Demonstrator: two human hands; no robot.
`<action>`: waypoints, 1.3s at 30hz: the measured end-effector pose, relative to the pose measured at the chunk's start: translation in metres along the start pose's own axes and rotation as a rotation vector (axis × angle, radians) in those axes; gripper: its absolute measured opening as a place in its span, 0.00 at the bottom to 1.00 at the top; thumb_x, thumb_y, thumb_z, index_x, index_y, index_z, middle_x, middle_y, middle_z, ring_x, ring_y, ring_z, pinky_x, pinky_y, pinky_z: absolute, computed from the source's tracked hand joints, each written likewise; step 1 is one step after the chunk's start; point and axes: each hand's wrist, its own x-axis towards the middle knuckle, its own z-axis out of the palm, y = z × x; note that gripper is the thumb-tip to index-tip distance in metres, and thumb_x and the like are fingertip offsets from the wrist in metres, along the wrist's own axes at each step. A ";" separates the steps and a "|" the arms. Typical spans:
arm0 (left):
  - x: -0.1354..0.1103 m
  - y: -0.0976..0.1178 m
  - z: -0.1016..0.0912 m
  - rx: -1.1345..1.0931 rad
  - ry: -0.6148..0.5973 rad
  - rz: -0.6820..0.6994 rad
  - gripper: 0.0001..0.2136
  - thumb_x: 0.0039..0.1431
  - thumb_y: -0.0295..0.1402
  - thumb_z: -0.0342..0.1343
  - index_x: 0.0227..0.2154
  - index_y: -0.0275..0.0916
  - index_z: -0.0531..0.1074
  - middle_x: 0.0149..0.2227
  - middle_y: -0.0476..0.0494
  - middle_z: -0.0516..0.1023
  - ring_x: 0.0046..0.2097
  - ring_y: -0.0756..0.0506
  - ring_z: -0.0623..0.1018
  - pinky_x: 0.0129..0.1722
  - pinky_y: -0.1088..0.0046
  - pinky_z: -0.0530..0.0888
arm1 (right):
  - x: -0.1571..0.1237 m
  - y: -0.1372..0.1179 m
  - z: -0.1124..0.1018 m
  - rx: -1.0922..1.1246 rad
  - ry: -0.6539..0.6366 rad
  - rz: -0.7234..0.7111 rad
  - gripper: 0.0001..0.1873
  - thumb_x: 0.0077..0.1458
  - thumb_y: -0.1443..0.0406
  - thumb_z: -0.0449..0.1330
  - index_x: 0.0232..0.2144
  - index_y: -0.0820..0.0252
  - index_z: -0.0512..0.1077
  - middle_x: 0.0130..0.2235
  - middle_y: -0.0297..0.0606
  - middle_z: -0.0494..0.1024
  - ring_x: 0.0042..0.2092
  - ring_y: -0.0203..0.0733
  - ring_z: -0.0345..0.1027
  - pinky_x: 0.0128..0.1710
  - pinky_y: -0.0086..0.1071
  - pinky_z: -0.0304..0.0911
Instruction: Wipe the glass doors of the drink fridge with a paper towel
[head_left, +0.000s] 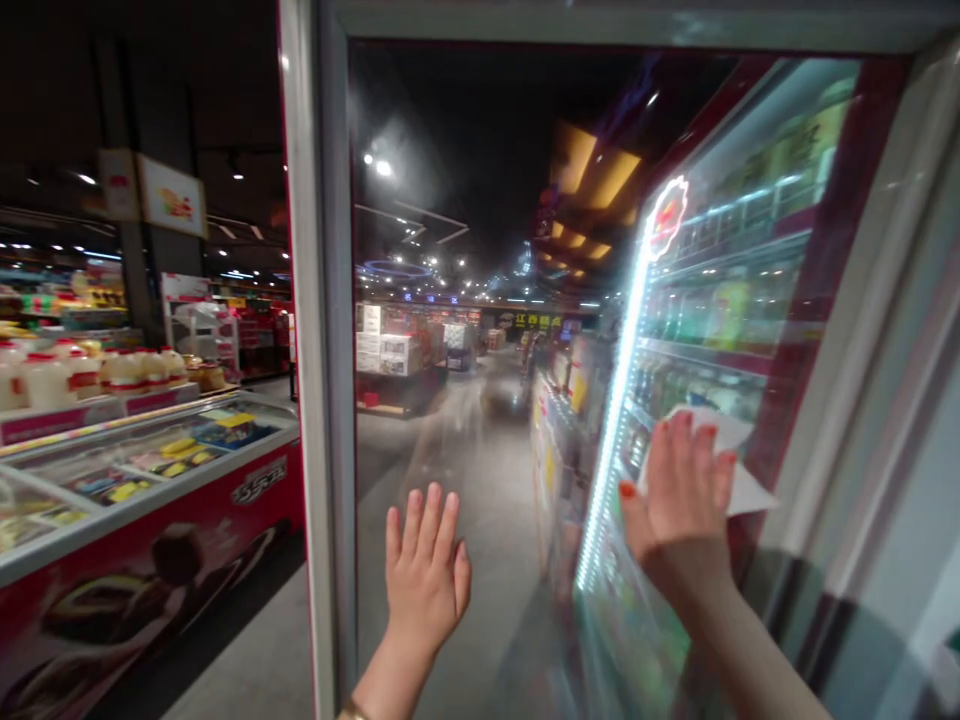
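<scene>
A tall glass fridge door with a grey frame stands open right in front of me. My left hand lies flat against the glass, fingers stretched up and slightly apart. My right hand presses a white cloth or paper flat against the glass, fingers extended. The glass reflects lit drink shelves and lets the shop aisle show through.
A red chest freezer with sliding glass lids stands at the left, with rows of white bottles behind it. A grey floor aisle runs past it. Stacked goods and shelves sit far down the store.
</scene>
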 end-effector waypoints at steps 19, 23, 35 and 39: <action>-0.068 -0.008 0.016 0.004 0.082 -0.288 0.42 0.67 0.26 0.56 0.79 0.38 0.40 0.81 0.33 0.37 0.82 0.38 0.42 0.80 0.46 0.42 | 0.056 -0.099 0.006 0.263 -0.087 -0.788 0.27 0.76 0.57 0.45 0.70 0.54 0.67 0.73 0.26 0.68 0.77 0.38 0.49 0.78 0.44 0.49; -0.076 -0.009 0.017 -0.013 0.084 -0.284 0.41 0.67 0.26 0.54 0.79 0.37 0.41 0.81 0.34 0.37 0.82 0.39 0.40 0.80 0.46 0.38 | 0.057 -0.099 0.009 0.316 -0.136 -0.974 0.25 0.77 0.58 0.45 0.67 0.48 0.70 0.68 0.20 0.74 0.69 0.29 0.65 0.69 0.28 0.62; -0.101 0.001 0.000 -0.073 0.073 -0.467 0.39 0.71 0.30 0.46 0.79 0.41 0.35 0.82 0.35 0.35 0.82 0.38 0.39 0.79 0.39 0.41 | 0.055 -0.146 0.040 0.429 -0.143 -1.123 0.27 0.73 0.54 0.50 0.66 0.55 0.73 0.72 0.29 0.70 0.76 0.33 0.51 0.68 0.31 0.62; -0.103 0.011 -0.005 -0.068 0.066 -0.505 0.38 0.71 0.29 0.46 0.79 0.41 0.37 0.82 0.36 0.36 0.82 0.39 0.40 0.80 0.42 0.40 | 0.124 -0.157 0.038 0.360 -0.075 -0.738 0.34 0.75 0.54 0.50 0.77 0.59 0.53 0.78 0.36 0.57 0.80 0.44 0.42 0.79 0.52 0.45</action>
